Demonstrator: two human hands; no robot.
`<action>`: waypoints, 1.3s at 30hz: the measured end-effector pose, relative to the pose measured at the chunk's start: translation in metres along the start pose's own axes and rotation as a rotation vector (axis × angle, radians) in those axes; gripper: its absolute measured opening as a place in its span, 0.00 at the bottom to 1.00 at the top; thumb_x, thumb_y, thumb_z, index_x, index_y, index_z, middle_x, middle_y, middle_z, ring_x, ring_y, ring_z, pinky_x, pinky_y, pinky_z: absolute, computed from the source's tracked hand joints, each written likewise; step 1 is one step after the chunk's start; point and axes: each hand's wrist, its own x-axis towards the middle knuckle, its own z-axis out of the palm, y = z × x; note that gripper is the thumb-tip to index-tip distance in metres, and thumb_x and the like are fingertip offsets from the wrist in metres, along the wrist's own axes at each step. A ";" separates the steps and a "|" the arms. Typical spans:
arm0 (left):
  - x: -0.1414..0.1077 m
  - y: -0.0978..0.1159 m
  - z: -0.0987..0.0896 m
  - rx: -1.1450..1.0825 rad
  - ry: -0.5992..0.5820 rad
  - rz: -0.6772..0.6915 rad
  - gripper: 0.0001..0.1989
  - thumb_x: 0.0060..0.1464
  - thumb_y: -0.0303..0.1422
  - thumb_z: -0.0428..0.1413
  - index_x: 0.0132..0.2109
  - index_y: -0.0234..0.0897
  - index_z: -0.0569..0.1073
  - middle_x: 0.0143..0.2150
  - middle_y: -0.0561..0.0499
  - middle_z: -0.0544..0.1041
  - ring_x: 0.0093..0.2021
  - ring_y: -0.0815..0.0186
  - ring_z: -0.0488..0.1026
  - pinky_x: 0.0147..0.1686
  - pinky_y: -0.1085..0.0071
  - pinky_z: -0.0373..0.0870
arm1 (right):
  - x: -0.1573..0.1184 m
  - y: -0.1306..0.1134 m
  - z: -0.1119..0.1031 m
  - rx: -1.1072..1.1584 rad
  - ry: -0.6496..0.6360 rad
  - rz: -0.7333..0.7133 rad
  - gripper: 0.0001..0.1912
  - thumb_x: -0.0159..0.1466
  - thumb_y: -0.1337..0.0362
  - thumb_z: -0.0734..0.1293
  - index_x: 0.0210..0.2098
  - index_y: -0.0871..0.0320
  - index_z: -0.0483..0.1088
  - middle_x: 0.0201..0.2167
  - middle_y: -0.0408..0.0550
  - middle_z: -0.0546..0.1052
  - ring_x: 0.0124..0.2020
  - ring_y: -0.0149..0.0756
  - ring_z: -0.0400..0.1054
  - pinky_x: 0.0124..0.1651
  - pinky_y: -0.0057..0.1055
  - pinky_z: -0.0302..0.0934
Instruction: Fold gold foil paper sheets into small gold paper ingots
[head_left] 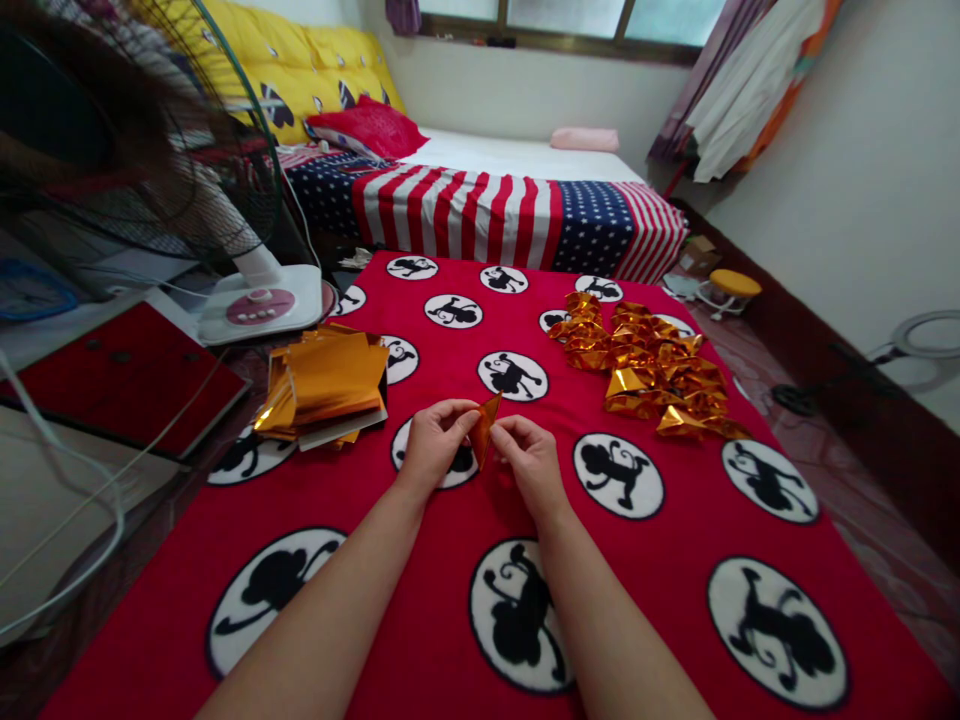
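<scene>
Above the red cloth, near the middle of the view, I hold a small folded piece of gold foil paper (486, 425) that comes to a point at its top. My left hand (441, 437) pinches its left side between thumb and fingers. On the other side, my right hand (529, 455) has its fingertips closed at the paper's right edge. To the left lies a stack of flat gold foil sheets (330, 380). A heap of folded gold foil pieces (645, 365) is spread at the right.
Red cloth with white monkey circles (420, 620) covers the surface under my hands. At the left stand a fan (259, 295) and a dark red box (127, 365). Behind is a bed with a striped, starred cover (480, 215). A yellow-topped stool (733, 284) stands at the right.
</scene>
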 end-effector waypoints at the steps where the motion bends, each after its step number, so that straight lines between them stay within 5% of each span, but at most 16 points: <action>1: 0.000 0.000 0.000 -0.013 0.002 -0.006 0.14 0.47 0.39 0.64 0.37 0.33 0.80 0.30 0.49 0.81 0.25 0.69 0.73 0.23 0.76 0.69 | 0.000 0.000 0.000 0.006 0.000 0.001 0.12 0.59 0.55 0.70 0.28 0.58 0.73 0.19 0.39 0.70 0.20 0.26 0.59 0.23 0.24 0.52; 39: 0.000 0.002 -0.001 -0.126 0.011 -0.080 0.16 0.44 0.41 0.66 0.35 0.31 0.79 0.25 0.52 0.77 0.18 0.76 0.65 0.17 0.80 0.62 | 0.001 0.006 -0.002 -0.047 -0.018 -0.004 0.07 0.54 0.64 0.69 0.32 0.59 0.75 0.25 0.43 0.76 0.22 0.29 0.65 0.24 0.23 0.57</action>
